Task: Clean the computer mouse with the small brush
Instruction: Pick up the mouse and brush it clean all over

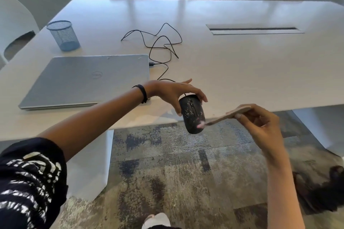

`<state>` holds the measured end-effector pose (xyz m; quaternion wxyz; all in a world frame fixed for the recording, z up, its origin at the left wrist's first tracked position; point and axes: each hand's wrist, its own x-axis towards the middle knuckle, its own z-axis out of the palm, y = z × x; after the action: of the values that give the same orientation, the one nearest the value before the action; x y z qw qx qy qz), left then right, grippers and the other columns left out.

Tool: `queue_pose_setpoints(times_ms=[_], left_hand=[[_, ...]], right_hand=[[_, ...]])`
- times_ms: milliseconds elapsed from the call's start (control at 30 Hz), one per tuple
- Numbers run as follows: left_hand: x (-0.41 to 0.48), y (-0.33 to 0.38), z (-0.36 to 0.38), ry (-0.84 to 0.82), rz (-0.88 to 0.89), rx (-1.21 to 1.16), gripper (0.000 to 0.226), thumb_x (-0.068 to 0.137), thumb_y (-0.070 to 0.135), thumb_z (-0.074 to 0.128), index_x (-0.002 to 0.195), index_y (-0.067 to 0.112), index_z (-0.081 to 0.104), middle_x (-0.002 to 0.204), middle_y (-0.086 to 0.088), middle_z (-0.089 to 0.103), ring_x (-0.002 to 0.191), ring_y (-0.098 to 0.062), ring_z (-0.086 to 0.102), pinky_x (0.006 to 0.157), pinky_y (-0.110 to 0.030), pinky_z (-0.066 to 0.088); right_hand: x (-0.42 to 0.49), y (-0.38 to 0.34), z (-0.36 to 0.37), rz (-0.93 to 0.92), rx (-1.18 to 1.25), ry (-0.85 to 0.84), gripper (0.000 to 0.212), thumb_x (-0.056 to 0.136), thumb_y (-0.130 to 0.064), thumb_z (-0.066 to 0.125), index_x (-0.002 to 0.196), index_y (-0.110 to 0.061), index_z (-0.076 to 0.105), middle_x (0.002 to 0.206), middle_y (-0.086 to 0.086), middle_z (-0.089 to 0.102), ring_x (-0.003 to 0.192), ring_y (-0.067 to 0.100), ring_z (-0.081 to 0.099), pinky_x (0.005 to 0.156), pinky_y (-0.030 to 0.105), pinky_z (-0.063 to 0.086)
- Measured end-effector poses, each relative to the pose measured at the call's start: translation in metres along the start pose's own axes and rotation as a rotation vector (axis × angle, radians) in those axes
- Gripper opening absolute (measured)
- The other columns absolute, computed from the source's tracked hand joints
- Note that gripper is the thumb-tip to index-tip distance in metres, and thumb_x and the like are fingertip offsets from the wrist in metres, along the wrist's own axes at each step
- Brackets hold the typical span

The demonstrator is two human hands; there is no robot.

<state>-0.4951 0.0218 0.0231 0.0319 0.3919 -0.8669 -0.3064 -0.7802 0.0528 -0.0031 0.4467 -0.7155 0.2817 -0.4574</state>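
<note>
- Head view, wired computer mouse (192, 114): black, flecked with pale debris on its upper shell; held in the air just past the near edge of the white table (232, 72), nose up, tail hanging over the carpet (167, 163).
- Head view, left hand (175, 92): fingers curled down over the mouse's front end, thumb on its left flank; a pinch from above that leaves the shell open to the brush.
- Head view, small brush (226, 116): flat wooden handle, pale bristle tuft touching the mouse's lower right side.
- Head view, right hand (260, 122): fingers closed on the handle's far end, thumb on top.
- Head view, mouse cable (162, 42): runs in loose loops across the table to the closed silver laptop (83, 80).
- Head view, mesh pen cup (63, 35): stands well apart, back left.
- Handling judgement: short, light strokes running off the tail should throw debris to the floor rather than into the scroll-wheel slot; steady the mouse firmly; rotate it to reach the specks near the wheel; mind slack in the cable.
</note>
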Motion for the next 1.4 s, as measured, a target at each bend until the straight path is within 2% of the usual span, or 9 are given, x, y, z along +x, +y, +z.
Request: queue_pose_setpoints(times_ms=[67, 200, 300, 633, 867, 1033, 1133, 1233, 1400], left_hand=[[0.000, 0.000, -0.002, -0.001, -0.002, 0.004, 0.076, 0.070, 0.010, 0.079, 0.135, 0.020, 0.041, 0.130, 0.001, 0.054, 0.131, -0.012, 0.040, 0.115, -0.043, -0.013], [0.000, -0.002, -0.005, 0.001, 0.001, -0.001, 0.076, 0.070, 0.009, 0.079, 0.135, 0.020, 0.041, 0.129, 0.002, 0.054, 0.131, -0.011, 0.039, 0.114, -0.041, -0.013], [0.000, -0.003, -0.005, -0.006, 0.003, -0.008, 0.076, 0.071, 0.009, 0.079, 0.136, 0.020, 0.041, 0.129, 0.002, 0.054, 0.131, -0.011, 0.039, 0.114, -0.038, -0.014], [0.006, -0.011, 0.000, -0.021, 0.025, -0.023, 0.075, 0.071, 0.009, 0.078, 0.135, 0.021, 0.041, 0.129, 0.002, 0.054, 0.131, -0.011, 0.039, 0.114, -0.039, -0.014], [0.008, -0.018, 0.000, -0.012, 0.052, -0.044, 0.076, 0.070, 0.009, 0.079, 0.135, 0.019, 0.042, 0.130, 0.001, 0.055, 0.131, -0.011, 0.039, 0.114, -0.039, -0.013], [0.009, -0.020, 0.002, -0.025, 0.059, -0.055, 0.073, 0.072, 0.010, 0.079, 0.135, 0.018, 0.043, 0.130, 0.000, 0.054, 0.131, -0.011, 0.039, 0.114, -0.039, -0.013], [0.010, -0.019, 0.003, -0.036, 0.058, -0.065, 0.073, 0.072, 0.012, 0.079, 0.135, 0.018, 0.042, 0.131, 0.000, 0.054, 0.132, -0.011, 0.038, 0.114, -0.037, -0.013], [0.011, -0.018, 0.002, -0.043, 0.063, -0.076, 0.072, 0.072, 0.013, 0.079, 0.133, 0.020, 0.043, 0.131, 0.001, 0.054, 0.131, -0.009, 0.038, 0.114, -0.037, -0.013], [0.011, -0.015, -0.001, -0.050, 0.078, -0.075, 0.073, 0.072, 0.015, 0.080, 0.133, 0.022, 0.042, 0.133, 0.005, 0.052, 0.131, -0.007, 0.037, 0.113, -0.033, -0.013]], right_hand=[[0.000, 0.002, 0.002, 0.014, -0.006, -0.034, 0.021, 0.080, -0.019, 0.068, 0.092, -0.036, 0.073, 0.088, -0.013, 0.074, 0.087, 0.006, 0.070, 0.081, 0.017, 0.053], [0.001, 0.003, 0.004, -0.010, 0.039, 0.063, 0.019, 0.080, -0.021, 0.068, 0.091, -0.036, 0.073, 0.087, -0.014, 0.074, 0.087, 0.007, 0.070, 0.082, 0.019, 0.055], [0.003, 0.005, 0.005, 0.034, 0.029, 0.004, 0.019, 0.080, -0.022, 0.068, 0.090, -0.037, 0.073, 0.086, -0.013, 0.074, 0.085, 0.006, 0.070, 0.081, 0.018, 0.054], [0.018, 0.010, 0.014, 0.051, 0.103, 0.068, 0.025, 0.081, -0.014, 0.067, 0.089, -0.037, 0.074, 0.081, -0.010, 0.076, 0.074, 0.008, 0.072, 0.070, 0.018, 0.056], [0.017, 0.017, 0.001, 0.138, 0.089, -0.090, 0.016, 0.077, -0.017, 0.070, 0.088, -0.027, 0.076, 0.080, -0.002, 0.076, 0.071, 0.014, 0.073, 0.065, 0.022, 0.058], [0.019, 0.022, -0.012, 0.094, 0.174, 0.192, 0.018, 0.083, -0.013, 0.068, 0.084, -0.029, 0.076, 0.075, -0.009, 0.075, 0.064, 0.010, 0.071, 0.062, 0.024, 0.059], [0.021, 0.021, -0.006, 0.042, 0.185, 0.299, 0.009, 0.085, -0.023, 0.068, 0.087, -0.030, 0.073, 0.078, -0.011, 0.075, 0.067, 0.010, 0.072, 0.064, 0.025, 0.058], [0.020, 0.019, 0.003, -0.031, 0.196, 0.335, 0.005, 0.086, -0.031, 0.070, 0.090, -0.031, 0.071, 0.083, -0.012, 0.074, 0.077, 0.010, 0.072, 0.068, 0.027, 0.060], [0.013, 0.020, 0.009, -0.071, 0.139, 0.276, 0.017, 0.090, -0.011, 0.064, 0.095, -0.026, 0.071, 0.091, -0.005, 0.076, 0.090, 0.023, 0.072, 0.077, 0.032, 0.059]])
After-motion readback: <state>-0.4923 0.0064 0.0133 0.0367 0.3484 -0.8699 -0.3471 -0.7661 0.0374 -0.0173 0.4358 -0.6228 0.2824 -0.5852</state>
